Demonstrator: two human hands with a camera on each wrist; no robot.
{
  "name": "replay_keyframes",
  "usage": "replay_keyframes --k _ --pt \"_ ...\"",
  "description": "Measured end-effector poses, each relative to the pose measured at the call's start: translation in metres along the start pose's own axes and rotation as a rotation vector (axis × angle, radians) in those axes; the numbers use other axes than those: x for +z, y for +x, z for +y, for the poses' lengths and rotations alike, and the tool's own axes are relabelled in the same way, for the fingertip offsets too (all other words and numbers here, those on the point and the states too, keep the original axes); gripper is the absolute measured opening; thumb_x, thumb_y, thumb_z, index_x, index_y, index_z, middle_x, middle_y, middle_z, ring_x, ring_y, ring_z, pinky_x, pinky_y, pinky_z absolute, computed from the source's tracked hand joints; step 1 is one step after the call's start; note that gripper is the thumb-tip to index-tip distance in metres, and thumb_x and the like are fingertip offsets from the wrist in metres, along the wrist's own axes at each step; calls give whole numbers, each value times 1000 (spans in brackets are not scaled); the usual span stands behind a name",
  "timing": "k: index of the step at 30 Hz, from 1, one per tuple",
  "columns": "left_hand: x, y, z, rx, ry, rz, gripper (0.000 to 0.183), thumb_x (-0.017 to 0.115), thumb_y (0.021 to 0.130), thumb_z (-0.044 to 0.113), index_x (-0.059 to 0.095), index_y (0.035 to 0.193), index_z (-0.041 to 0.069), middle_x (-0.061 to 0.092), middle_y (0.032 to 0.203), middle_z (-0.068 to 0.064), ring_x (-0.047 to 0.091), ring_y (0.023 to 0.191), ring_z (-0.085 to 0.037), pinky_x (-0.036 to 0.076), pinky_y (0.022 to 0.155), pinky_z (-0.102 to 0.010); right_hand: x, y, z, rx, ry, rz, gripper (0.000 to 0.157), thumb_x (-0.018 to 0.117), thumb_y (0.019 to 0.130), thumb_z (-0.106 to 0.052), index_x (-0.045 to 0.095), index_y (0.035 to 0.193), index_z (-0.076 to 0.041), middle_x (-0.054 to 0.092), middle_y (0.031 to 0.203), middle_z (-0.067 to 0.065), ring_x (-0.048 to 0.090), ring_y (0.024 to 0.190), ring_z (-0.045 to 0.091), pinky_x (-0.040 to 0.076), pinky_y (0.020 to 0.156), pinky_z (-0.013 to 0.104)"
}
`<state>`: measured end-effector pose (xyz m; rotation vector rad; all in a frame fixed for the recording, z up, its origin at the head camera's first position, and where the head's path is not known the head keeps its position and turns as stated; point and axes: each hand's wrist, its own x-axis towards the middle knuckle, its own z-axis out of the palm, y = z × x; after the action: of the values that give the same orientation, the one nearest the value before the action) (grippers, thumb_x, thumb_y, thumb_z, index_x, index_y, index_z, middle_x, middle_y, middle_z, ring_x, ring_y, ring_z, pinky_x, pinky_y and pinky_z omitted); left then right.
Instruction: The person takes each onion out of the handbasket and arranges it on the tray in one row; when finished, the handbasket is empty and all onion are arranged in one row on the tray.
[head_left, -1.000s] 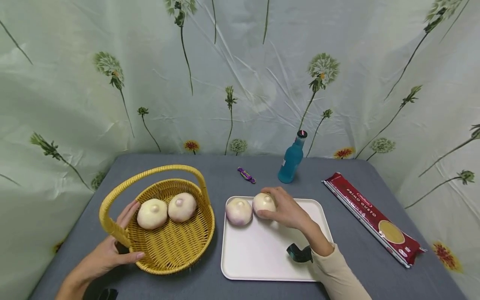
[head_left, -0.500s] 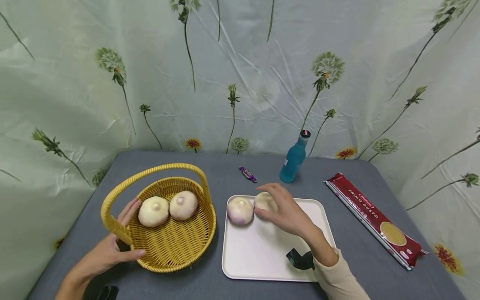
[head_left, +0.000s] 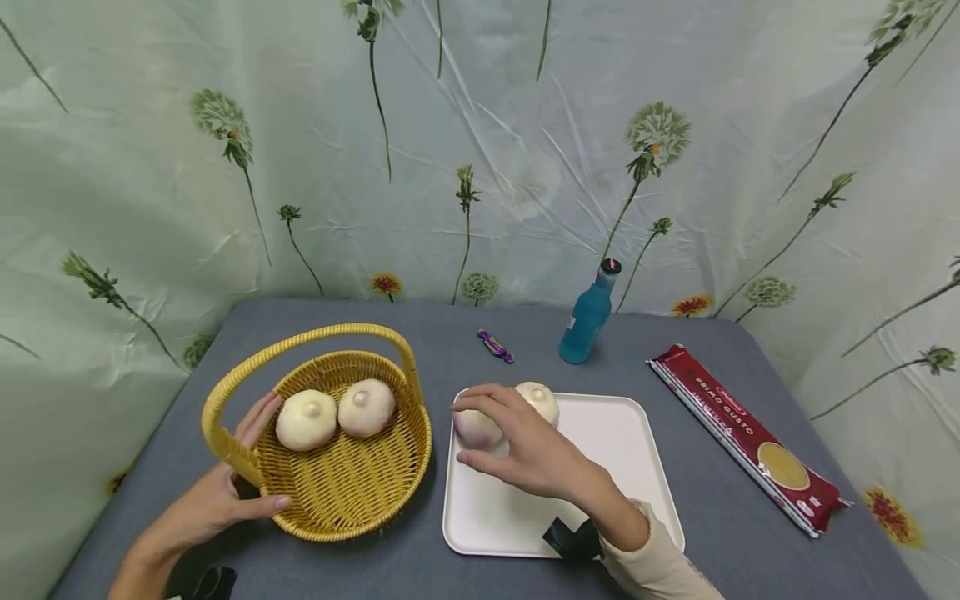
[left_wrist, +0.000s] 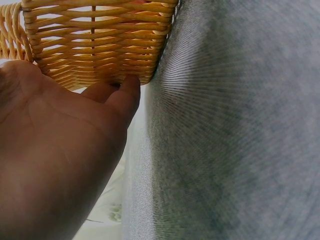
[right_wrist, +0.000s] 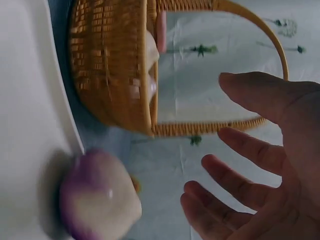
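Observation:
My left hand (head_left: 217,500) rests against the left side of a yellow wicker basket (head_left: 337,500), fingers and thumb spread along its wall. Two whitish turnips (head_left: 306,420) lie inside the basket. To the right, two more turnips sit at the back left of a white tray (head_left: 600,500). My right hand (head_left: 532,446) is over the left one (head_left: 476,429), partly hiding it; the other turnip (head_left: 538,400) is just behind the hand. The right wrist view shows the fingers (right_wrist: 235,180) spread apart and holding nothing, with a purple-and-white turnip (right_wrist: 102,197) on the tray.
A purple wrapped candy (head_left: 496,346) and an upright blue bottle (head_left: 587,321) stand behind the tray. A red spaghetti packet (head_left: 742,433) lies to its right. The basket's tall handle (head_left: 307,337) arches over it. A flowered curtain (head_left: 525,167) borders the grey table.
My right hand has let go of the right turnip on the tray and moved left over the other one. My left hand stays at the basket.

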<state>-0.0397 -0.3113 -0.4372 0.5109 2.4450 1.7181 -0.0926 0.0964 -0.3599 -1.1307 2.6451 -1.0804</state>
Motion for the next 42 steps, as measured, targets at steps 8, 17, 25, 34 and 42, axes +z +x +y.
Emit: replay_keyframes --k 8,17,25,34,42 --pt "-1 1 2 13 22 3 115 75 78 -5 4 163 22 -13 168 2 -13 147 2 -6 96 -84 23 18 -18 -64 56 -81 47 70 95 -31 58 137 -16 52 143 1 46 136 13 40 111 37" --pt "0 0 2 5 28 5 114 75 79 -4 4 163 23 -12 168 3 -15 150 -6 -3 92 -87 51 40 -23 -104 58 -72 45 69 95 -30 59 137 -16 51 145 4 43 138 15 36 113 35" --pt "0 0 1 0 -8 -5 114 75 80 -6 2 163 23 -14 168 6 -16 149 -4 -9 99 -80 77 61 -26 -130 -8 18 55 72 92 -29 53 140 -12 50 146 7 44 137 22 35 114 34" --pt "0 0 1 6 -19 -3 114 75 80 -7 3 163 23 -14 168 4 -9 145 9 -9 101 -76 94 88 -24 -195 -107 68 51 72 90 -24 55 135 -8 48 146 14 48 134 27 36 113 35" --pt "-1 1 2 -9 -12 -6 115 75 80 -7 2 163 24 -15 168 5 -10 145 8 -6 97 -82 95 102 -19 -168 -74 11 53 71 93 -24 53 139 -6 45 148 16 42 139 26 35 114 32"
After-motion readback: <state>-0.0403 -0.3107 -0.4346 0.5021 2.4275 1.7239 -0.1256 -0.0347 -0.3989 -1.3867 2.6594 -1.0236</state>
